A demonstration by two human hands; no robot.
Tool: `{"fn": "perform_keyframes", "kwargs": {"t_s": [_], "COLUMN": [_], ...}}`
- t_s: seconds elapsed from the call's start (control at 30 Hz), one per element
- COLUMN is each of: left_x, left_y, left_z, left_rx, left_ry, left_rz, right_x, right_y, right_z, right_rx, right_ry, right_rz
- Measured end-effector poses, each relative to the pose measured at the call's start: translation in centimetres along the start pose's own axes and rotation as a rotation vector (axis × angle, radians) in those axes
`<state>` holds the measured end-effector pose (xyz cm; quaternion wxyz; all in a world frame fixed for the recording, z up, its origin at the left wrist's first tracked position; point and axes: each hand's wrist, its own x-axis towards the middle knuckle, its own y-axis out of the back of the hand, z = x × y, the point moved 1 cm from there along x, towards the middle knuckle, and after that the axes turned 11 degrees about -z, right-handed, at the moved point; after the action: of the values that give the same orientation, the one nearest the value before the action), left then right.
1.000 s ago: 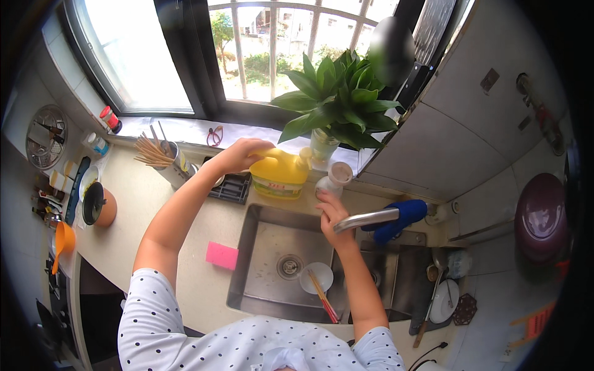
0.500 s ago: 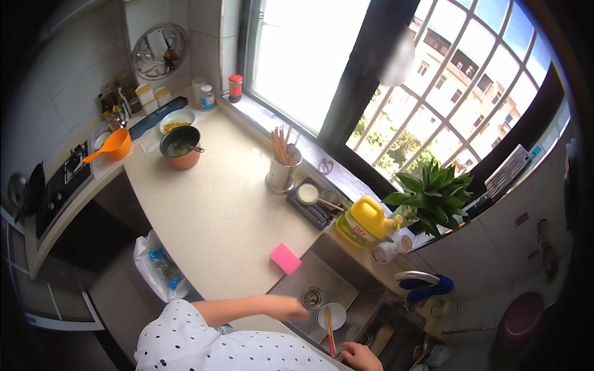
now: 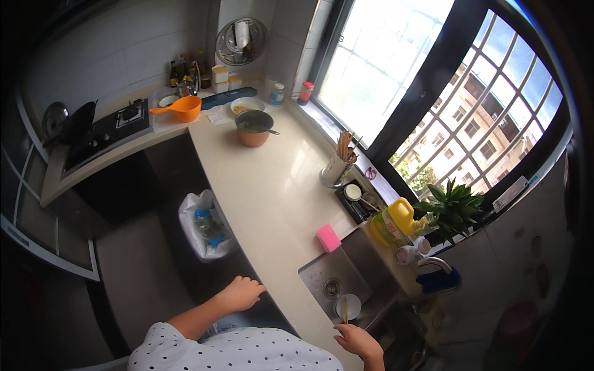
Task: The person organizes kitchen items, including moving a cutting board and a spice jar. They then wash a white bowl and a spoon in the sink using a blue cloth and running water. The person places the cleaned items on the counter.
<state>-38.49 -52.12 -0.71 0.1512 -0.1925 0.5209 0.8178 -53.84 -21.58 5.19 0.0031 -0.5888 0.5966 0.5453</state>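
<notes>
And here you are, right hand (image 3: 357, 343) at the near edge of the sink (image 3: 320, 273), thumb and fingertips right at the lower end of the wooden chopsticks (image 3: 345, 313). Whether those fingers pinch the wood or only hover over it, I cannot tell: the hand hides the ends. The chopsticks lean in the white bowl (image 3: 356, 307), which sits inside the sink, between the drain (image 3: 331, 288) and the near edge.

Your left hand (image 3: 242, 294) hangs well to the left of the sink, by the counter's front edge, fingers loosely bent, nothing showing in them.

Now the handling! Those chopsticks look light and stiff; wet, they probably roll or slide apart, so you want thumb and 2 fingers squeezing them as 1 bundle, near the end outside the bowl. The bowl looks thin-walled, hard and fairly light, likely slick when wet and breakable if it knocks the steel. Your best hold there, I'd judge, is thumb inside the rim, fingers under the outer wall.

Up at the sink's left corner sits the pink sponge (image 3: 328, 238), soft by its look, easy to squash from any side. Behind the sink stand the yellow handled jug (image 3: 396, 221) and, farther right, the curved faucet (image 3: 436, 263).
</notes>
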Motion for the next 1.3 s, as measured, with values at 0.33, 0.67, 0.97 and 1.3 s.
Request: {"fn": "perform_keyframes", "kwargs": {"t_s": [0.33,0.67,0.97,1.3], "left_x": [-16.4,-30.2,-44.3,-39.0], "left_y": [-10.1,-14.4,-17.2,-4.8], "left_z": [-3.6,-15.5,-30.2,-43.2], "left_rx": [-0.497,-0.774,-0.61,-0.7], "left_ry": [0.473,0.465,0.839,0.661], "left_rz": [-0.184,0.106,0.027,-0.057], "right_x": [6.2,15.9,22.1,35.0], "right_y": [-4.8,-8.0,-7.5,-1.1], "right_z": [-9.7,-25.4,-43.3,-48.0], "right_rx": [-0.265,-0.536,-0.375,-0.308], "right_ry": [0.203,0.303,0.361,0.199], "right_rz": [-0.246,-0.277,-0.233,-0.275]}}
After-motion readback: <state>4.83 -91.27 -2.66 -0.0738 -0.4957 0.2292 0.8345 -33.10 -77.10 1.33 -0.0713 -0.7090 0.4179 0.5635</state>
